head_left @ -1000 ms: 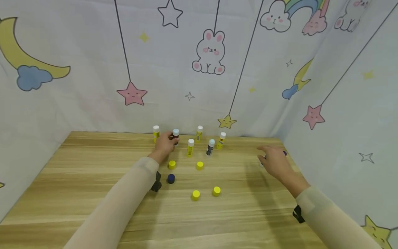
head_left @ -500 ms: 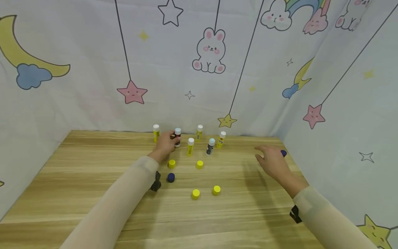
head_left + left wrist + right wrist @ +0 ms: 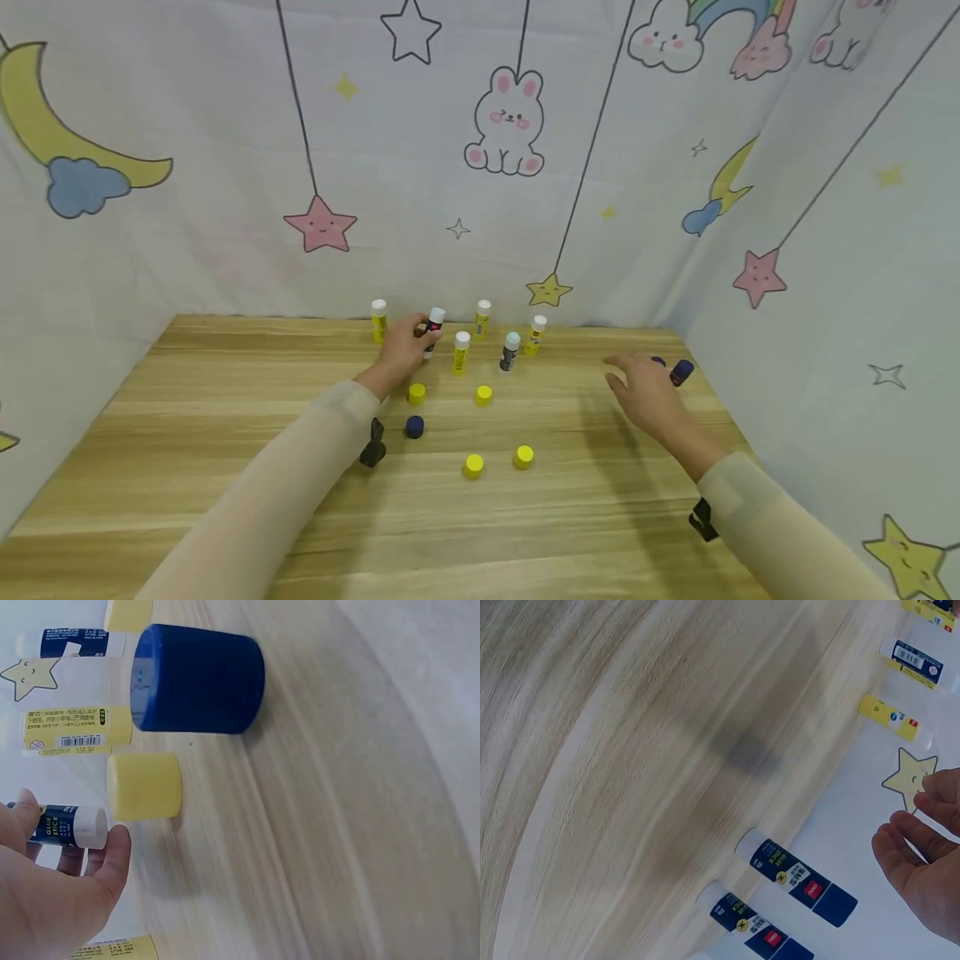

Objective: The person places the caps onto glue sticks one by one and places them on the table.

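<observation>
Left hand [image 3: 400, 352] grips an uncapped navy glue stick [image 3: 66, 826] toward the back of the table [image 3: 420, 537]; my right hand [image 3: 647, 392] hovers, fingers relaxed, near two capped sticks [image 3: 795, 877]. I see loose caps [image 3: 524, 457] nearer the camera.

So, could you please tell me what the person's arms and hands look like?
The left sleeve and right sleeve are long, plain and pale cream. The left hand and right hand are ungloved. An angular black left device and a similar right device show near the sleeve ends.
</observation>
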Action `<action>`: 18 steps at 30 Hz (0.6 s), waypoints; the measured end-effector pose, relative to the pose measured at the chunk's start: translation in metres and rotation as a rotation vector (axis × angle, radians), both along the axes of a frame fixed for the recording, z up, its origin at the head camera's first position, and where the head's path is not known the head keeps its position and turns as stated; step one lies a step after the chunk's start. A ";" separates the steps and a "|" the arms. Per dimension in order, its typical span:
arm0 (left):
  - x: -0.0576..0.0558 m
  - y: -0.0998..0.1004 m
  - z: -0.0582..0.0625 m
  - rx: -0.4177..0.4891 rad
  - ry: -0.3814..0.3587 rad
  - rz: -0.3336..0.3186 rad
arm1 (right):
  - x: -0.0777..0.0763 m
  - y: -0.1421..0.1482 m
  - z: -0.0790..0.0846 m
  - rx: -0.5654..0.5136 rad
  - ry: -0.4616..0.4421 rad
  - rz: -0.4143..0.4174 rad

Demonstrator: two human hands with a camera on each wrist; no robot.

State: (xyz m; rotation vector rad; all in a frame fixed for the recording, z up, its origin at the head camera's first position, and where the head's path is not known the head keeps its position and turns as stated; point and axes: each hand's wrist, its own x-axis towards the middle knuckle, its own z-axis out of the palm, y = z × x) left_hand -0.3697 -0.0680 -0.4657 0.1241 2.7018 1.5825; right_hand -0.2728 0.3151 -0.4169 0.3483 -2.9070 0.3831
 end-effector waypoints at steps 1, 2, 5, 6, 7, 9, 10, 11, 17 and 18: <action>0.001 -0.001 0.000 0.008 -0.005 -0.002 | 0.000 -0.001 -0.001 -0.003 0.004 0.006; 0.001 -0.001 0.000 0.015 -0.009 -0.003 | 0.000 -0.003 -0.001 -0.007 0.006 0.009; 0.002 -0.002 0.001 0.019 -0.022 -0.004 | 0.002 -0.006 -0.003 -0.016 0.011 0.018; 0.002 -0.003 0.001 0.018 -0.025 -0.005 | 0.002 -0.007 -0.003 -0.018 0.010 0.019; 0.003 -0.003 0.002 0.018 -0.027 -0.004 | 0.002 -0.007 -0.004 -0.019 0.009 0.020; 0.004 -0.004 0.003 0.015 -0.027 -0.003 | 0.002 -0.009 -0.005 -0.021 0.007 0.024; 0.004 -0.004 0.003 0.014 -0.025 -0.004 | 0.003 -0.010 -0.005 -0.022 0.003 0.023; 0.005 -0.005 0.004 0.014 -0.024 -0.003 | 0.003 -0.011 -0.005 -0.025 -0.001 0.024; 0.012 -0.010 0.007 0.039 -0.016 -0.018 | 0.003 -0.019 -0.009 -0.034 -0.040 0.029; 0.014 -0.012 0.007 0.045 -0.014 -0.020 | 0.004 -0.020 -0.009 -0.032 -0.042 0.029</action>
